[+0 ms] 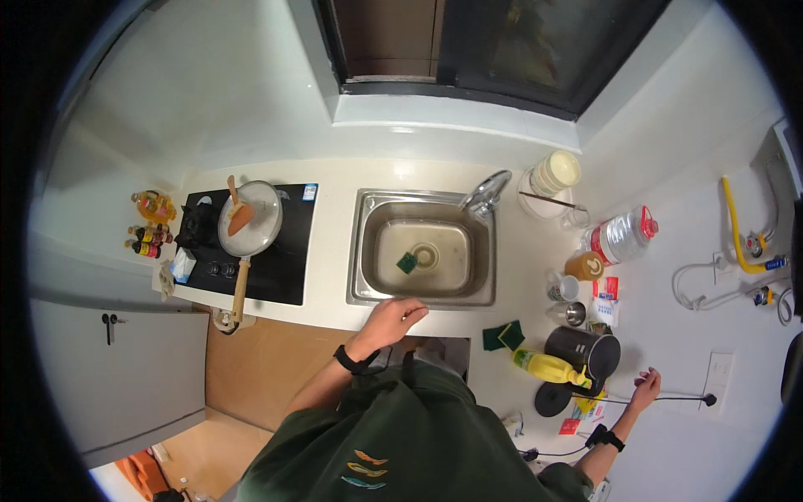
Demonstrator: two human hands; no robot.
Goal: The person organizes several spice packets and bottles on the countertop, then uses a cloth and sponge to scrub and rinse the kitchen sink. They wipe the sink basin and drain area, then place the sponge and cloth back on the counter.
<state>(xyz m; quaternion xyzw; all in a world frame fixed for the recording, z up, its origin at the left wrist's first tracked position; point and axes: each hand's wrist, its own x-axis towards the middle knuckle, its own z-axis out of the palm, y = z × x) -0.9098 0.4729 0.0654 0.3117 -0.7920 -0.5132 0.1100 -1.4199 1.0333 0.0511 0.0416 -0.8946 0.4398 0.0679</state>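
Observation:
My left hand is at the front rim of the steel sink, loosely bent, with nothing visible in it. A green scouring pad lies in the basin beside the drain. My right hand is out to the far right near the wall, fingers loosely curled and apart, with no object seen in it. A black power cord runs by that hand to a wall socket. Nearest to it on the counter are a dark electric kettle and a yellow pump bottle.
Left of the sink, a lidded pan with a wooden spatula sits on a black cooktop. Bottles stand beyond. Along the right are stacked bowls, a water jug, cups and green scouring pads. A faucet overhangs the basin.

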